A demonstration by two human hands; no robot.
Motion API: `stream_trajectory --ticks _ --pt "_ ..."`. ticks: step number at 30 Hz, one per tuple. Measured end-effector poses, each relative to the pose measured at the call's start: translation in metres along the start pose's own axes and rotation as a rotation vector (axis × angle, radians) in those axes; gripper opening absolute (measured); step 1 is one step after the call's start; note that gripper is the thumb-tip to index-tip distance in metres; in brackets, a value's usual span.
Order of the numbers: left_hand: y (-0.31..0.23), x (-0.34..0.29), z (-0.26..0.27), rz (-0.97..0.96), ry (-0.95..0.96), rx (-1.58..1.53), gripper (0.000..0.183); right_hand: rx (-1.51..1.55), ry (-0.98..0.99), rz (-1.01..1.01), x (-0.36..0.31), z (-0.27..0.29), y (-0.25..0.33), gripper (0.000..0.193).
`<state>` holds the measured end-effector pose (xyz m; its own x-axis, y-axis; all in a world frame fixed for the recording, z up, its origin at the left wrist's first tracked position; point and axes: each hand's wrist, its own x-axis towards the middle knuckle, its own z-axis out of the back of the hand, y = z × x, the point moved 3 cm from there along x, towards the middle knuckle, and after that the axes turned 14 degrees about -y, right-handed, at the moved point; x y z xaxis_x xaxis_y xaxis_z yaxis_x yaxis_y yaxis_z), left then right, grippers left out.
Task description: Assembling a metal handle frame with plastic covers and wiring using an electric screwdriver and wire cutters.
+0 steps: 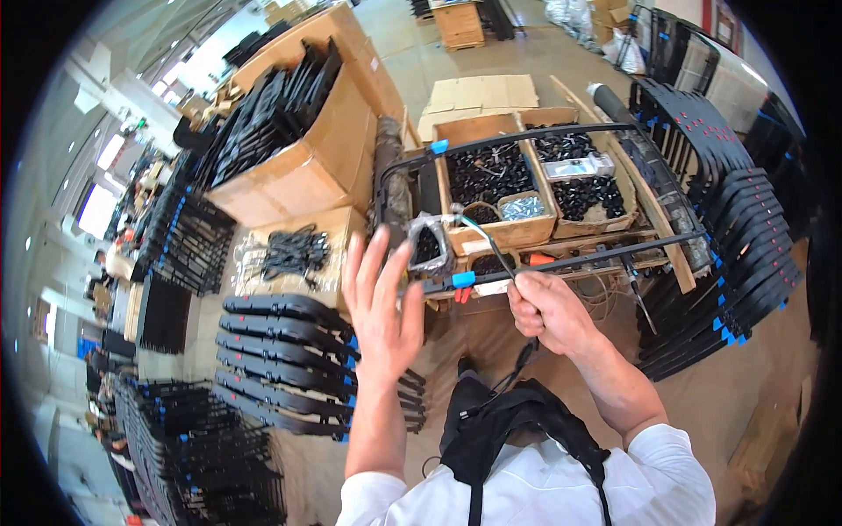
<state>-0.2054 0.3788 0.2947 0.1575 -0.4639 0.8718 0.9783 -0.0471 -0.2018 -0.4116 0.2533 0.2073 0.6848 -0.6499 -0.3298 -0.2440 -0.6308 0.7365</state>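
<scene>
My right hand (553, 311) is closed around a thin black cable (494, 241). One end of the cable, with a small metallic tip and a greenish stretch, sticks up from the fist toward the far left, and a dark length hangs below the hand. My left hand (383, 307) is raised with its fingers spread and nothing in it. Between and beyond the hands lies a long black curved frame (570, 261) with blue tape on its bars. It rests across a bench that carries wooden boxes (500, 235) of small black parts.
A clear bag (430, 245) of black parts sits left of the boxes. Bundled black cables (296, 254) lie on cardboard farther left, near a large carton (298, 167) of black panels. Black curved parts (285, 364) are stacked beside my left arm; more frames (745, 219) stand at right.
</scene>
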Motion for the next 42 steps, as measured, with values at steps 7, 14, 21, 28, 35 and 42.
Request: stream_trajectory --ticks 7,14,21,28,35,42 --pt "0.041 -0.045 -0.047 0.905 0.781 -0.836 0.058 -0.628 0.061 0.235 -0.027 0.002 -0.013 0.035" --pt "0.026 -0.132 -0.049 1.398 0.310 -1.332 0.033 -0.929 -0.134 0.634 -0.031 0.019 -0.036 0.026" --pt "0.001 -0.141 -0.035 1.536 -0.160 -1.548 0.035 -0.965 -0.174 0.611 -0.024 0.026 -0.083 0.022" --pt "0.009 -0.184 -0.037 1.681 -0.367 -1.606 0.034 -1.033 -0.116 0.610 -0.013 0.015 -0.112 0.022" --pt "0.039 -0.235 -0.058 1.709 -0.377 -0.819 0.020 -1.026 -0.008 0.182 0.013 0.027 -0.171 0.029" --pt "0.117 -0.264 -0.105 1.448 -0.014 -0.489 0.024 -0.437 -0.097 -0.573 0.078 0.025 -0.246 0.033"
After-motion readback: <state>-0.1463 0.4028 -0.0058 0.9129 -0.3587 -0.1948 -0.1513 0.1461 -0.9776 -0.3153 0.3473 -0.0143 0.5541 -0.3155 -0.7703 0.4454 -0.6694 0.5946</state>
